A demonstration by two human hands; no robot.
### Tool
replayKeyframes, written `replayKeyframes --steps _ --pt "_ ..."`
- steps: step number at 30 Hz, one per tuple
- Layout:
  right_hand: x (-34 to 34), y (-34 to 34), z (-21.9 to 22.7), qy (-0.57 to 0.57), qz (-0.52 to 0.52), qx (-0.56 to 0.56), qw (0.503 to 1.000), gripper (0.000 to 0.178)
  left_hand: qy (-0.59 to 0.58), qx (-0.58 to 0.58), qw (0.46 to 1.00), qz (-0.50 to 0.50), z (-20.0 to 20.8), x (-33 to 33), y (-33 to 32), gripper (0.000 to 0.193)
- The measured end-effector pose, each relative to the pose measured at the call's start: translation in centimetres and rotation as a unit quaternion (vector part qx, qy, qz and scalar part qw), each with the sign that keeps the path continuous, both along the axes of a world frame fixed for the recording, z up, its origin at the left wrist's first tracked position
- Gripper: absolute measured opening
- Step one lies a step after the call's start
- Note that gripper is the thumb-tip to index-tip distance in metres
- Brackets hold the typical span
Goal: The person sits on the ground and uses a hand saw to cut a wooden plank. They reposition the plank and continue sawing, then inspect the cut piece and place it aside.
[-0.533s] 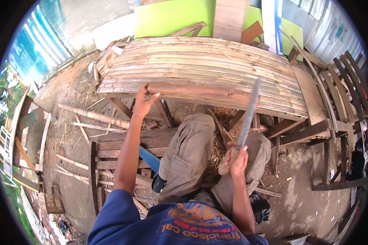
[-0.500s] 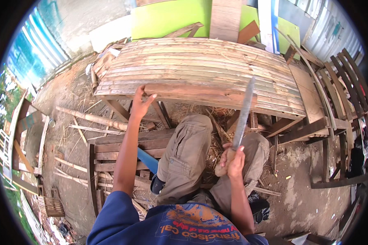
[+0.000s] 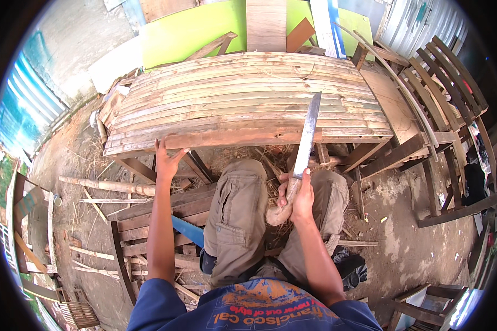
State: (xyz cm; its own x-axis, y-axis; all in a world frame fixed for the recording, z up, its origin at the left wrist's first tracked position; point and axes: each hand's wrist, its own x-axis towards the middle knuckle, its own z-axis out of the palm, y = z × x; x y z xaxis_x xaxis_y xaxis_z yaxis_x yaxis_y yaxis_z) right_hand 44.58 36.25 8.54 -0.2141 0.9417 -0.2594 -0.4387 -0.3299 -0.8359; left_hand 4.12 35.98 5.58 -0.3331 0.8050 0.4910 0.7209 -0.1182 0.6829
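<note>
My right hand (image 3: 300, 197) is closed round the curved wooden handle of a machete (image 3: 308, 135). Its blade points up and away from me, its tip over a table topped with bamboo slats (image 3: 232, 88). Along the table's near edge lies a reddish-brown wooden board (image 3: 237, 137). At the left end of that board, my left hand (image 3: 168, 160) grips its edge, the thumb on the near side and the other fingers partly hidden. Behind the machete's blade, the right end of the board is partly covered.
Below my left forearm, a blue handsaw (image 3: 189, 229) rests by a slatted wooden bench (image 3: 143, 220). Bamboo poles (image 3: 107, 186) and strips litter the ground at left. Dark wooden chair frames (image 3: 453, 105) stand at right. Green panels (image 3: 196, 33) lean behind the table.
My right hand has shifted left and turned the machete, so its flat now catches the light. My left hand stays at the board's end. The whole view has swung slightly right.
</note>
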Motion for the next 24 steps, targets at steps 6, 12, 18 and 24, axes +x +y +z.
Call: replayKeyframes --steps 6,12,18,24 --pt "2.2 0.3 1.5 0.051 0.028 -0.078 0.995 0.071 -0.001 0.029 1.000 0.012 -0.4 0.2 0.0 0.053" --pt "-0.4 -1.9 2.7 -0.005 0.106 -0.085 0.991 0.069 0.011 0.029 0.999 0.010 -0.8 0.1 0.4 0.053" --pt "-0.9 -1.3 1.6 0.074 0.061 -0.106 0.990 0.069 0.018 0.044 0.999 0.008 -0.8 0.1 0.4 0.053" --pt "-1.0 -1.2 2.3 0.042 0.107 -0.122 0.986 0.069 0.006 0.011 1.000 0.022 -0.7 0.3 -0.1 0.056"
